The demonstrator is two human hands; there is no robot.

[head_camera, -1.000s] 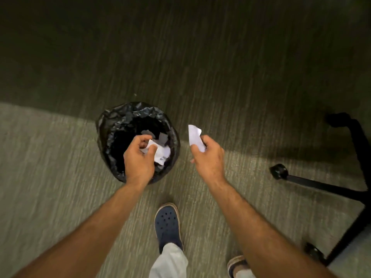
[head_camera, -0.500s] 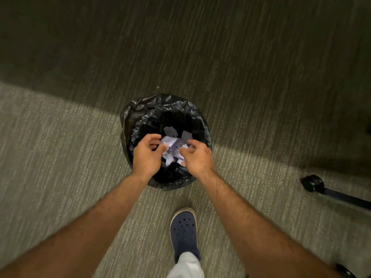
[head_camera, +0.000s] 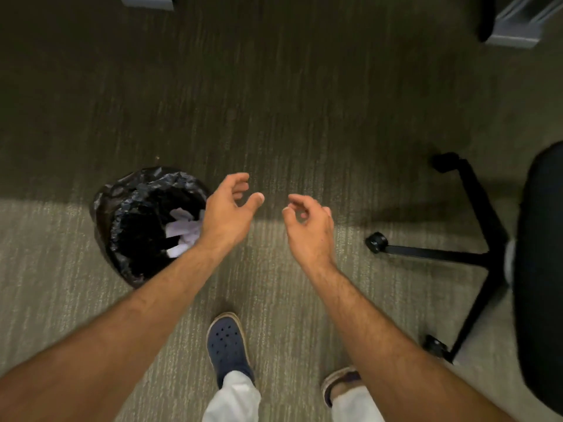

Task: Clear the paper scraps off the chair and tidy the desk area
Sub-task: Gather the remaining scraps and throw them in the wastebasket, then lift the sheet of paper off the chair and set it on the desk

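Left hand [head_camera: 227,214] and right hand [head_camera: 307,226] are held loosely spread, empty, right of the bin [head_camera: 122,205] | paper scraps [head_camera: 182,231] are seen inside the bin | judged light, crumpled, easily pinched anywhere.

Striped olive carpet [head_camera: 304,102], half in shadow, grey furniture bases [head_camera: 515,22] beyond.

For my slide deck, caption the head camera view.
Both hands, left and right, empty above carpet; paper scraps inside the lined bin.
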